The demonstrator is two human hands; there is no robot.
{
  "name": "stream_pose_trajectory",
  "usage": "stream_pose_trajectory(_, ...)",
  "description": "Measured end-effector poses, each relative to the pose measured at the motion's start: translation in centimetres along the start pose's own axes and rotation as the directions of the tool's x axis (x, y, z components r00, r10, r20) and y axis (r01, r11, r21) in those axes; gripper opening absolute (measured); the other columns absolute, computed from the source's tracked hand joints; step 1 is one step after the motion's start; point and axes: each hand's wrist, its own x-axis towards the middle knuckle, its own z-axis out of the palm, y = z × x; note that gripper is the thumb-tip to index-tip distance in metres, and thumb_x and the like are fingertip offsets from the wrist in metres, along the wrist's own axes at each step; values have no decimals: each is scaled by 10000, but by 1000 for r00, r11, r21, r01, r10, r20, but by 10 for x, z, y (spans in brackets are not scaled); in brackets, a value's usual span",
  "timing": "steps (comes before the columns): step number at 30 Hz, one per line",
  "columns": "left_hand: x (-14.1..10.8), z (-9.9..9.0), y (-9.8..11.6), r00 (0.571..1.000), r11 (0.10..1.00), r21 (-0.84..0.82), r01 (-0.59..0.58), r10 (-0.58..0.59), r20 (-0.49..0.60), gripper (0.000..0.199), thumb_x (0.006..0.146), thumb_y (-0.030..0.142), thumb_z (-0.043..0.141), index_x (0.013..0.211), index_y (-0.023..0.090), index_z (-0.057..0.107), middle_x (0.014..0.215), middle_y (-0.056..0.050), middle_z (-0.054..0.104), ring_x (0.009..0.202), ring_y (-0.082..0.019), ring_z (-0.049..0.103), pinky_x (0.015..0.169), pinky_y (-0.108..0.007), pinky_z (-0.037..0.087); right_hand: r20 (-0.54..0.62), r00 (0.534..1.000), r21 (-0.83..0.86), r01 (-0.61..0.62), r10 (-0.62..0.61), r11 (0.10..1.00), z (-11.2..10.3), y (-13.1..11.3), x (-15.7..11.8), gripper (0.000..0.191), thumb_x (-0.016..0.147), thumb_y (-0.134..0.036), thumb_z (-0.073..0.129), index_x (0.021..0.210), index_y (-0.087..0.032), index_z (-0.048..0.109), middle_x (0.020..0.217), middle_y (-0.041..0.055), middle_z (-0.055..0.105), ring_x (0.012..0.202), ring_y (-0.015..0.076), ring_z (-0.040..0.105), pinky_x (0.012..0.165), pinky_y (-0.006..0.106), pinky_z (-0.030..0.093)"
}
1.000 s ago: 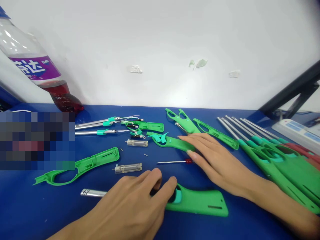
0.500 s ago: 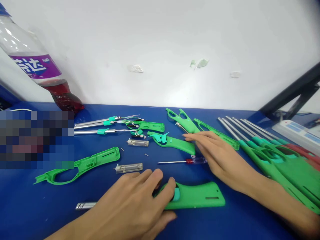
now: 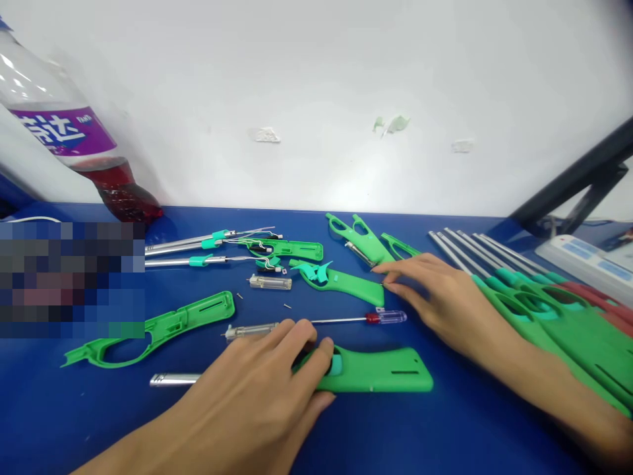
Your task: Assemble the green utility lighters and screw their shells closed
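My left hand (image 3: 257, 389) is wrapped round a green long-necked lighter (image 3: 386, 371) lying on the blue table; its metal tube sticks out to the left, and a teal trigger shows by my fingertips. My right hand (image 3: 428, 287) is over the end of a green handle half (image 3: 351, 285) with teal pieces on it. The thumb and fingertips are slightly apart there, and I see nothing held between them. Just below lies a screwdriver (image 3: 386, 318) with a clear and red handle. A clear fuel tank (image 3: 250, 331) is partly covered by my left hand.
Finished-looking green lighters (image 3: 558, 323) lie at the right, near a white power strip (image 3: 583, 264). An open handle shell (image 3: 173, 326), another tank (image 3: 270, 283), metal tubes with wires (image 3: 198, 244) and small screws (image 3: 287, 306) lie left. A soda bottle (image 3: 119, 185) leans behind.
My left hand and the lighter have moved slightly up and left. My right hand has shifted a little right, its thumb now showing below the fingers, and uncovers the screwdriver handle.
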Motion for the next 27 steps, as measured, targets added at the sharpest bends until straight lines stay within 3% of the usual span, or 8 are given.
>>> stream_pose_trajectory(7, -6, 8, -4, 999, 999, -6, 45, -45, 14, 383, 1195, 284, 326, 1444, 144, 582, 1193, -144, 743, 1054, -340, 801, 672, -436, 672, -19, 999, -16, -26, 26, 1000, 1, -1, -1, 260, 1109, -221, 564, 1260, -252, 774, 1113, 84, 860, 1034, 329, 752, 790, 464, 651)
stream_pose_trajectory(14, -10, 12, -4, 997, 997, -9, 75, -75, 14, 353, 1167, 293, 456, 1484, 188, 571, 1239, -132, 733, 1116, -307, 769, 766, -386, 652, -52, 998, 5, -17, 17, 1000, -1, -6, -1, 238, 1114, -235, 551, 1187, -266, 775, 1097, 86, 860, 1000, 325, 756, 779, 462, 642)
stream_pose_trajectory(21, -5, 10, -6, 999, 999, -13, 50, -50, -7, 371, 1201, 290, 313, 1440, 165, 567, 1165, -123, 731, 986, -319, 788, 656, -423, 645, -122, 992, 39, 40, -35, 998, -9, -10, 1, 168, 1119, -215, 594, 1166, -274, 744, 1082, 36, 851, 1004, 273, 762, 811, 395, 623)
stream_pose_trajectory(27, -1, 6, -5, 994, 994, -19, 105, -105, 14, 318, 1171, 255, 367, 1390, 173, 583, 1175, -128, 740, 954, -307, 813, 591, -407, 638, -128, 989, 102, 84, -71, 991, -16, -18, 0, 150, 1113, -183, 643, 1208, -284, 702, 1106, 2, 828, 989, 203, 752, 869, 332, 594)
